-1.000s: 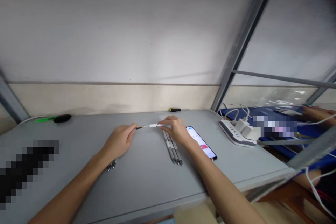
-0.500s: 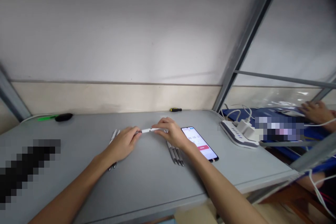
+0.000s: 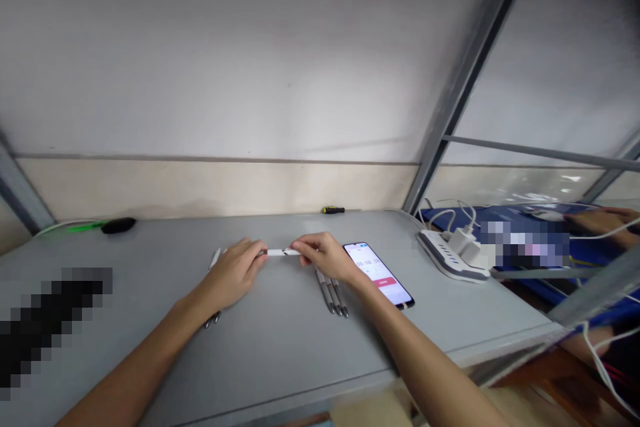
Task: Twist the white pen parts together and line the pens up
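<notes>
Left hand [image 3: 234, 272]: fingers bent and pinching the darker left end of a white pen [image 3: 276, 253]. Right hand [image 3: 324, 257]: thumb and fingers pinching the opposite end of that pen. The pen lies lengthwise between the two hands, close to level, over the middle of the grey bench [image 3: 280, 353]; whether it touches the surface cannot be determined from this angle.

Beneath and just beside the left hand, a pair of pens [image 3: 212, 320] is partly covered, the tips pointing toward the person. Below the right hand lies a row of three grey-and-white pens [image 3: 333, 297], side by side, tips likewise toward the person, upper ends concealed by the hand.

Right of that row, a phone [image 3: 387, 277] lies face up, screen lit, showing a timer and a red button. A yellow-and-black tool [image 3: 333, 210] rests near the wall at the rear edge. A white power strip [image 3: 450, 257], with plugs inserted, sits at the right end. A black-and-green object [image 3: 119, 225] lies at the left rear.
</notes>
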Demonstrator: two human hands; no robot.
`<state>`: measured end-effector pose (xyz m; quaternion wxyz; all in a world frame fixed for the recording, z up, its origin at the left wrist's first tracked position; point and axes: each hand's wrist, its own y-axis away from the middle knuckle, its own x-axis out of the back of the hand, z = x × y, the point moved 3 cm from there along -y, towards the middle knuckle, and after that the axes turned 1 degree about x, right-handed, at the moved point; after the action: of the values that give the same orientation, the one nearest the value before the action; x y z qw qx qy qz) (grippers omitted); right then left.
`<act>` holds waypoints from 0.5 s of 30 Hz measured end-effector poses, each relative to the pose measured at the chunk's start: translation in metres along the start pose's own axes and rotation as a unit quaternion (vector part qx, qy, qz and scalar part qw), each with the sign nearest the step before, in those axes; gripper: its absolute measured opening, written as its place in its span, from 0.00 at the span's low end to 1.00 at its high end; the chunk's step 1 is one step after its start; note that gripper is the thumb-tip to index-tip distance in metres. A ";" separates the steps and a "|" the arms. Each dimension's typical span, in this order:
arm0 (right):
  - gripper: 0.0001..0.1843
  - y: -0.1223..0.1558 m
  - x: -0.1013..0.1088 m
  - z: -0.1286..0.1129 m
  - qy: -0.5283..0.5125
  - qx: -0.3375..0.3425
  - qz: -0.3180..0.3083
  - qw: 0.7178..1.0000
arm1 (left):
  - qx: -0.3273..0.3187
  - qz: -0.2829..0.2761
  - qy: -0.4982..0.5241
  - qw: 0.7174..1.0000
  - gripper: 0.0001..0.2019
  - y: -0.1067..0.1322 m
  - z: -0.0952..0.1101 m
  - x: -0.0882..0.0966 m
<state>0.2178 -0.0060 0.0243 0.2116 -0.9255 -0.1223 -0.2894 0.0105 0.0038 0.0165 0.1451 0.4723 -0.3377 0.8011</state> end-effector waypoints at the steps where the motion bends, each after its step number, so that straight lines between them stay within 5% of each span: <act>1: 0.23 0.000 0.000 0.000 -0.023 -0.010 -0.004 1.000 | -0.003 0.001 -0.002 1.000 0.15 0.000 0.000 0.000; 8: 0.21 0.002 0.005 -0.002 -0.166 -0.013 -0.020 0.986 | 0.016 0.015 0.004 1.000 0.13 0.000 0.000 0.003; 11: 0.14 0.001 0.004 0.003 -0.142 -0.034 -0.039 0.989 | 0.016 0.016 0.004 1.000 0.13 0.000 0.000 0.004; 15: 0.23 0.001 0.003 0.006 -0.099 -0.066 -0.033 0.992 | 0.009 0.015 0.010 1.000 0.14 0.000 0.001 0.004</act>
<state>0.2231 -0.0036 0.0216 0.1275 -0.9571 -0.1535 -0.2101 0.0091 0.0028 0.0203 0.1318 0.4609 -0.3358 0.8109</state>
